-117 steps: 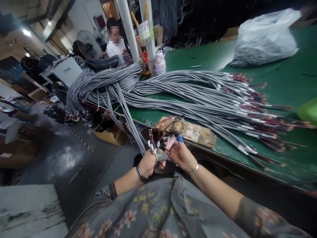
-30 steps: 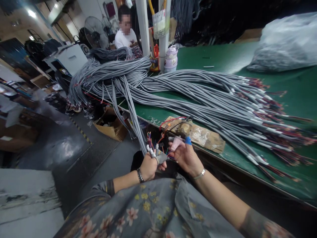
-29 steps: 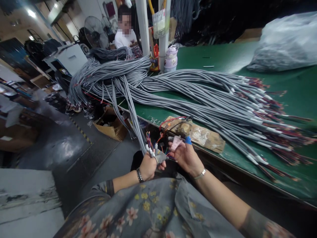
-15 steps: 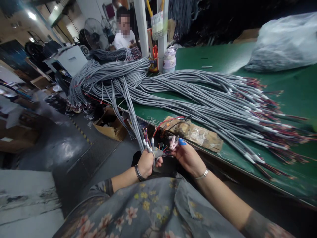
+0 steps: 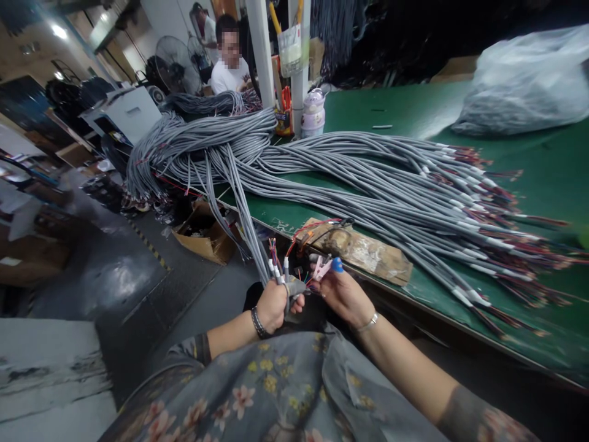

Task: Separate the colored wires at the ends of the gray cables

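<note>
My left hand (image 5: pixel 272 305) is closed around a few grey cables (image 5: pixel 252 236) whose white-taped ends and thin coloured wires (image 5: pixel 273 248) stick up past the fingers. One grey cable end (image 5: pixel 296 287) points right from this grip, its coloured wires fanned out toward my other hand. Between the fingers of my right hand (image 5: pixel 347 298) is a small pink clip (image 5: pixel 321 268), like a clothespin. A blue cover (image 5: pixel 337 264) sits on the tip of one of its digits. Whether these fingers also touch the wires, I cannot tell.
A thick bundle of grey cables (image 5: pixel 350 166) lies across the green table (image 5: pixel 359 104), stripped ends to the right. A worn cardboard-covered board (image 5: pixel 368 252) rests at the table edge. A plastic bag (image 5: pixel 524 80), a lilac bottle (image 5: pixel 313 113) and co-workers (image 5: pixel 229 77) are farther back.
My right hand has shifted slightly left, toward the wires at my left hand, and the pink clip has turned a little. A second co-worker has come into view at the back.
</note>
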`<state>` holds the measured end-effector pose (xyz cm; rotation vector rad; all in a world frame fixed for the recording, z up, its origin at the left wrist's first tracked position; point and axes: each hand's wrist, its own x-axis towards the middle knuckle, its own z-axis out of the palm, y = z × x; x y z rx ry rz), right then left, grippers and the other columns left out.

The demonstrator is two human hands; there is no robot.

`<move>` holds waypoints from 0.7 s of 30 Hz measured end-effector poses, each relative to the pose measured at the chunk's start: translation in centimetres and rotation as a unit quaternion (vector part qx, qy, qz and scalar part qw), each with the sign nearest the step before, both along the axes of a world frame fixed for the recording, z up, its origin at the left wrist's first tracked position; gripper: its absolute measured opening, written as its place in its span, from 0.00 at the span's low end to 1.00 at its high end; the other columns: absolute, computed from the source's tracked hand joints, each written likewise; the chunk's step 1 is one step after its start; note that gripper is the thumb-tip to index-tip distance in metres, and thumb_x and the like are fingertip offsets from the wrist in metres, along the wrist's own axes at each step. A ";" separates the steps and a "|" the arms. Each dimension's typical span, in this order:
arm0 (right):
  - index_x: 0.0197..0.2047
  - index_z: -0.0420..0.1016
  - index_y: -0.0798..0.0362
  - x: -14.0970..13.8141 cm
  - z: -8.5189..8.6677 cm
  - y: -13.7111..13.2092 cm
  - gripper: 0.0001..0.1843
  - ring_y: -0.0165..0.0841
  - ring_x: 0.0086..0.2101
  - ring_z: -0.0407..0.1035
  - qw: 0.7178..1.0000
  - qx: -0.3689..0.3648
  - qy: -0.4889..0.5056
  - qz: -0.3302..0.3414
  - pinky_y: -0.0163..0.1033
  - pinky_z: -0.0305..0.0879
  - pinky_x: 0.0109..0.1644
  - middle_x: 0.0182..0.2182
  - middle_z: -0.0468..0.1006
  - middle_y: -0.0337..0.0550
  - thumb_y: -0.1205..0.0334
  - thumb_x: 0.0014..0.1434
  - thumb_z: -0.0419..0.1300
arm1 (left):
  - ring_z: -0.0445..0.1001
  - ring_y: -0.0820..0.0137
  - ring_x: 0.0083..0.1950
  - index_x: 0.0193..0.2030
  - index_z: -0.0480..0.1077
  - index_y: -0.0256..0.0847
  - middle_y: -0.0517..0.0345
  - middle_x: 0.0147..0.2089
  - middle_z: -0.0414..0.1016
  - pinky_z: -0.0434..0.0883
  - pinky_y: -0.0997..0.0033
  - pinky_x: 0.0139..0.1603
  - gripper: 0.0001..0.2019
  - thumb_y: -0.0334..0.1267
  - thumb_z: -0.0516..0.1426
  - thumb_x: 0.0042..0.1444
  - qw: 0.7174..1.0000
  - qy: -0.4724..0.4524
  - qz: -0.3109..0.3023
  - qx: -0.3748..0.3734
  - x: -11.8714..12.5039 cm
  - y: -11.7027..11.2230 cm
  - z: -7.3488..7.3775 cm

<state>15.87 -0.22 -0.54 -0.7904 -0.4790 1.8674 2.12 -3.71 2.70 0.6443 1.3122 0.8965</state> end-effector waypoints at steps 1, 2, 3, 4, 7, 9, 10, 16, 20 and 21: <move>0.28 0.77 0.49 -0.1 0.0 0.1 0.21 0.29 0.25 0.68 1.000 -0.010 0.014 -0.006 0.34 0.67 0.28 0.25 0.78 0.36 0.45 0.35 0.73 | 0.60 0.79 0.13 0.17 0.63 0.38 0.60 0.13 0.66 0.55 0.78 0.15 0.16 0.46 0.63 0.40 1.000 0.001 0.000 0.001 0.1 0.0 0.0; 0.27 0.77 0.49 -0.1 0.1 0.2 0.20 0.28 0.25 0.68 0.999 -0.016 0.026 -0.016 0.33 0.67 0.28 0.26 0.78 0.36 0.46 0.34 0.74 | 0.60 0.79 0.13 0.17 0.63 0.38 0.60 0.13 0.66 0.55 0.78 0.15 0.16 0.46 0.63 0.40 1.000 0.003 -0.001 0.002 0.1 0.0 0.0; 0.27 0.77 0.49 -0.2 0.0 0.2 0.20 0.28 0.26 0.68 0.999 -0.019 0.036 -0.026 0.33 0.68 0.29 0.26 0.78 0.35 0.47 0.33 0.75 | 0.60 0.79 0.13 0.17 0.63 0.38 0.60 0.13 0.66 0.55 0.78 0.15 0.16 0.46 0.63 0.39 1.000 0.005 -0.002 0.004 0.2 -0.1 0.1; 0.26 0.77 0.49 -0.2 0.0 0.2 0.20 0.27 0.26 0.69 0.998 -0.019 0.043 -0.036 0.32 0.68 0.29 0.26 0.79 0.35 0.48 0.33 0.75 | 0.60 0.79 0.13 0.17 0.64 0.38 0.60 0.13 0.66 0.55 0.78 0.15 0.16 0.46 0.63 0.39 1.000 0.008 -0.004 0.006 0.2 -0.1 0.0; 0.26 0.77 0.50 -0.4 -0.3 0.3 0.19 0.27 0.26 0.69 0.997 -0.017 0.051 -0.050 0.31 0.68 0.30 0.25 0.79 0.34 0.50 0.33 0.76 | 0.60 0.78 0.13 0.17 0.64 0.38 0.59 0.13 0.67 0.55 0.78 0.15 0.15 0.45 0.62 0.39 1.000 0.025 -0.010 0.005 0.4 -0.1 0.0; 0.26 0.77 0.50 -0.4 -0.5 0.3 0.19 0.27 0.26 0.69 0.997 -0.014 0.053 -0.052 0.31 0.68 0.30 0.25 0.79 0.35 0.49 0.34 0.75 | 0.60 0.78 0.13 0.16 0.64 0.37 0.60 0.13 0.66 0.56 0.78 0.16 0.15 0.45 0.62 0.38 0.999 0.035 -0.010 0.001 0.5 0.0 -0.1; 0.27 0.78 0.51 -0.4 -0.6 0.3 0.19 0.27 0.26 0.69 0.997 -0.013 0.055 -0.050 0.32 0.68 0.30 0.25 0.79 0.36 0.48 0.35 0.75 | 0.60 0.78 0.13 0.16 0.64 0.37 0.60 0.13 0.66 0.56 0.78 0.16 0.14 0.44 0.62 0.38 0.999 0.039 -0.010 -0.001 0.5 0.0 -0.1; 0.30 0.78 0.49 -0.3 -1.2 -0.2 0.14 0.28 0.27 0.70 0.997 -0.005 0.072 -0.030 0.33 0.66 0.28 0.28 0.80 0.36 0.50 0.43 0.72 | 0.60 0.79 0.13 0.16 0.64 0.37 0.60 0.13 0.66 0.56 0.78 0.16 0.16 0.46 0.63 0.36 0.999 0.031 -0.008 0.004 0.3 -0.1 -0.2; 0.30 0.77 0.48 -0.2 -1.4 -0.5 0.15 0.29 0.26 0.70 0.997 -0.002 0.072 -0.016 0.33 0.66 0.27 0.28 0.81 0.37 0.47 0.44 0.70 | 0.60 0.79 0.14 0.16 0.64 0.37 0.60 0.14 0.66 0.57 0.78 0.16 0.17 0.48 0.63 0.35 0.999 0.025 0.005 0.024 -0.5 -0.7 -0.3; 0.30 0.78 0.48 -0.1 -1.3 -0.5 0.16 0.29 0.26 0.70 0.997 -0.004 0.074 -0.010 0.33 0.66 0.27 0.28 0.81 0.38 0.45 0.44 0.70 | 0.61 0.78 0.14 0.16 0.64 0.37 0.59 0.14 0.66 0.57 0.78 0.16 0.17 0.48 0.63 0.36 0.999 0.025 0.009 0.028 -0.7 -0.8 -0.3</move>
